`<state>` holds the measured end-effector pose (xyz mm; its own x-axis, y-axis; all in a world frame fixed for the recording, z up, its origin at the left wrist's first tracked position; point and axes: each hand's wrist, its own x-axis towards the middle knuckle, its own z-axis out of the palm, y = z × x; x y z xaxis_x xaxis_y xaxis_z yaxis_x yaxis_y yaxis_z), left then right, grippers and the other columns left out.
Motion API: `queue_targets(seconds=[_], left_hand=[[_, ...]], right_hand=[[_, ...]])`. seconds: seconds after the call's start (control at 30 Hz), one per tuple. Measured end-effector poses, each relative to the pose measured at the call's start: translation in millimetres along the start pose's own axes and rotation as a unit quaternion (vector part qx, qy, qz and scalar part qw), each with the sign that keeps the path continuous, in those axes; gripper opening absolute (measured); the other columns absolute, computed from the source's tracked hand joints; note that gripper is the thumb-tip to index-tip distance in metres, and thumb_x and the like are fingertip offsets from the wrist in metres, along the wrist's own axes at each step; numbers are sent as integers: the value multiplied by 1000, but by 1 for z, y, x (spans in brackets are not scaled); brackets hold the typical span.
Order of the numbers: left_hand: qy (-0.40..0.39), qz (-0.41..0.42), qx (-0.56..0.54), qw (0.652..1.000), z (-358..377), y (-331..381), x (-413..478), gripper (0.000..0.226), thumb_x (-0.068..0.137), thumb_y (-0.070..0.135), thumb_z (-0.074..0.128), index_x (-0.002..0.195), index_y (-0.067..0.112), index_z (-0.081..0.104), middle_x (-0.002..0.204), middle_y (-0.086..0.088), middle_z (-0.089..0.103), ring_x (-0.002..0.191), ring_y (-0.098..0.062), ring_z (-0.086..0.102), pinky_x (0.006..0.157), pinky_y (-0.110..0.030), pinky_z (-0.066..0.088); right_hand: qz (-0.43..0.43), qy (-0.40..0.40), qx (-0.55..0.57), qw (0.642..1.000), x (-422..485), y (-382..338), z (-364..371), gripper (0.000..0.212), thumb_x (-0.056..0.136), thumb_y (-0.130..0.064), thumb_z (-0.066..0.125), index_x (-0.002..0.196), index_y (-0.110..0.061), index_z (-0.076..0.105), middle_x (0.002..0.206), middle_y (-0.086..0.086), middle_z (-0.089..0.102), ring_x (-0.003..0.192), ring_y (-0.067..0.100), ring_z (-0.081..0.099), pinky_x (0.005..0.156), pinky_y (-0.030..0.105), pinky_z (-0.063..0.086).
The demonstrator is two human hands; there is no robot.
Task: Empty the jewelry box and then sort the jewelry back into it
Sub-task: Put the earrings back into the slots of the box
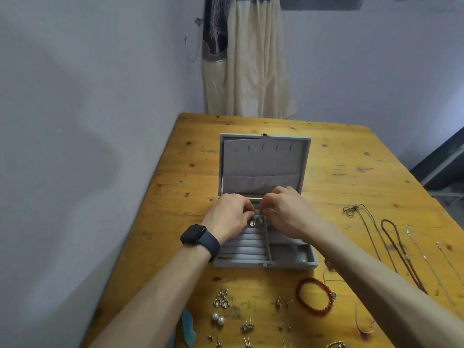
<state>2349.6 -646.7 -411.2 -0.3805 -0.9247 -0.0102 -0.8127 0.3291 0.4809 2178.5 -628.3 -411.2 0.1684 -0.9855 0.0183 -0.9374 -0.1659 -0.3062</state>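
Earrings, white pearl studs (218, 319) among them, lie at 6 o'clock of the open grey velvet jewelry box (251, 264). A red bead bracelet (313, 280) is at 5 and a dark red bead necklace (383, 223) at 3. The yellow wooden table (351, 159) is bare at 9 and 12. The right hand (288, 213) pinches a small oval earring (261, 219) over the ring rolls. The left hand (229, 216) curls its fingers beside it, grip unclear.

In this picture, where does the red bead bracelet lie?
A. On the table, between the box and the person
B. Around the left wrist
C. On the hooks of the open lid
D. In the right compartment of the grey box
A: the red bead bracelet lies on the wooden table, outside the grey jewelry box and on its near side, toward the person.
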Motion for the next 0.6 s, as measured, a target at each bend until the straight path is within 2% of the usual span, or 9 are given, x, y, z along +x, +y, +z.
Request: queue_targets(seconds=[0.2,0.43,0.6], left_hand=[[17,-30,11,999,-1,3,4,21,97,32,59,106,25,76,105,1,75,99,-21,67,84,-37,56],[39,-62,63,995,7,12,10,25,99,38,56,113,28,73,108,1,74,98,-23,68,75,-31,53],[37,-96,57,993,11,12,16,23,96,40,59,111,30,73,105,0,74,98,-25,68,80,-35,57]], right_hand=[[11,-5,0,1000,6,2,0,22,100,-30,49,111,-31,68,114,-1,57,110,20,47,87,36,48],[10,-5,-12,1000,10,3,1,22,100,-29,51,112,-30,69,111,1,58,107,21,50,85,35,49],[7,-19,-1,1000,16,0,-4,22,97,-26,55,107,-26,74,107,2,64,99,23,59,84,36,52]])
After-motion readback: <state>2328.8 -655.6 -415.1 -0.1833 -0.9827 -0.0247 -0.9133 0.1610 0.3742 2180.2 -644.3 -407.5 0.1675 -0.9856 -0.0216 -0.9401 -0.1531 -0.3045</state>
